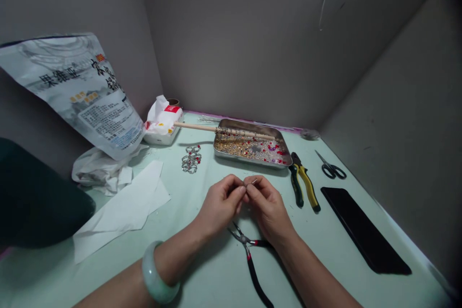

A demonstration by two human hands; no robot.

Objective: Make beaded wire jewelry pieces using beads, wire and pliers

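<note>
My left hand [224,198] and my right hand [266,203] meet over the middle of the table, thumbs and forefingers pinched together. A thin, wire-like metal piece [254,181] pokes out at the right fingertips; the rest of it is hidden by the fingers. What the left pinch holds is too small to make out. Beneath the hands lie pliers with black and red handles [254,276], jaws open, partly covered by my right hand. Beyond the hands a metal tray [252,160] holds gold, clear and red beads. Several linked rings with red beads [191,159] lie left of it.
A wooden stick [197,126] rests across the tray. To the right are yellow-green cutters [306,187], scissors [332,170] and a black flat slab [364,231]. Leftward are white paper [122,207], a tissue pack [162,122], a large pouch [90,91] and a dark object [39,197].
</note>
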